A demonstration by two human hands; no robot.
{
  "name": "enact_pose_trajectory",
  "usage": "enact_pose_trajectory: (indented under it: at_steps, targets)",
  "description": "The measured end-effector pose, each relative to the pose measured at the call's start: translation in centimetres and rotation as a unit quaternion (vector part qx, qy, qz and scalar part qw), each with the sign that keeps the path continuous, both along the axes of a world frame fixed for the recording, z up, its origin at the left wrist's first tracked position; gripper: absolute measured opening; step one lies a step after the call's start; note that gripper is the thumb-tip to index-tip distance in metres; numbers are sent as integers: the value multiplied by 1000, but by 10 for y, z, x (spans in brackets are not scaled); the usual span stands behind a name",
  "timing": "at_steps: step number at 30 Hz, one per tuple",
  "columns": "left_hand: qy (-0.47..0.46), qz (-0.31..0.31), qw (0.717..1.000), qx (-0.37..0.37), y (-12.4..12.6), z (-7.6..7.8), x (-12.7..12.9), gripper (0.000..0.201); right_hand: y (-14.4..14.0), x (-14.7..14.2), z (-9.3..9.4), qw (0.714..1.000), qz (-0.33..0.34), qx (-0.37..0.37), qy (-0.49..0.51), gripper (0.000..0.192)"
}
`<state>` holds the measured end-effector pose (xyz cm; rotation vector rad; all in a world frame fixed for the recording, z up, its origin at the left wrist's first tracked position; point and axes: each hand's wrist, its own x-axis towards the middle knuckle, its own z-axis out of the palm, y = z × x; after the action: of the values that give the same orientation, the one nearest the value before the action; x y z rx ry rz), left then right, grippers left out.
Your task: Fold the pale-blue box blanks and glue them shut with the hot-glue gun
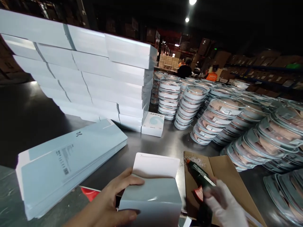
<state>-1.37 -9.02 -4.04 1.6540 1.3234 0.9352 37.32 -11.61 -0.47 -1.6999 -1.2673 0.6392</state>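
Observation:
My left hand [118, 198] grips the left side of a pale blue-white carton [151, 195], fingers on top and thumb on the front. The carton's white flap [156, 165] stands up at the far end. On the right, my right hand [220, 201], in a white glove with bare-looking fingertips, is closed around the rear of a dark hot glue gun [201, 173]; motion blurs the fingers. The gun's orange tip points away to the left, and its red trigger shows. Beneath it lies a brown cardboard sheet [222, 167] with clear glue residue.
Flattened pale blue cartons [71, 160] are stacked at left. Behind them rises a wall of white boxes [94, 72], with a small printed box [153, 124] at its corner. Stacks of round clear-lidded containers [213, 119] fill the right side. People in the background stand near shelving.

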Motion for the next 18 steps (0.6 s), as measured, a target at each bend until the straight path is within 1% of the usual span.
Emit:
enact_pose_trajectory:
  at_steps: [1,2,3,4,5,6,8,10,11,12,13,15,17,18]
  targets:
    - [1,4,1000,1,-1,1,1,67,2,-16,-1,997,42,22,59,52]
    - [1,2,1000,2,-1,3,3,67,6,-35,-2,988,89,49,116,74]
    - [-1,0,1000,-1,-1,4,4,66,10,-55,-4,980,123,63,145,93]
    - [-5,-1,1000,-5,-1,4,5,65,14,-73,-7,973,150,71,163,103]
    - [-20,-9,1000,-10,0,4,6,62,18,-88,-9,968,167,72,172,106]
    - [-49,-22,998,-13,1,3,8,58,20,-100,-11,965,180,70,177,102]
    - [-164,-39,986,-2,2,1,13,49,22,-112,-13,959,212,74,175,86]
    - [-307,-23,951,29,3,0,21,45,19,-113,-13,954,245,80,155,74]
    - [-358,-3,933,41,4,0,24,45,18,-111,-12,952,259,81,145,69]
    - [-384,15,922,43,5,0,27,46,17,-110,-9,948,278,79,133,64]
    - [-385,20,922,38,6,1,29,45,17,-108,-6,943,300,80,116,59]
    - [-338,1,941,16,9,3,30,40,19,-105,1,929,350,96,67,55]
    - [-277,-32,960,8,12,5,28,29,24,-104,8,915,386,119,17,61]
    - [-252,-46,967,12,14,6,26,26,26,-103,11,911,393,124,6,64]
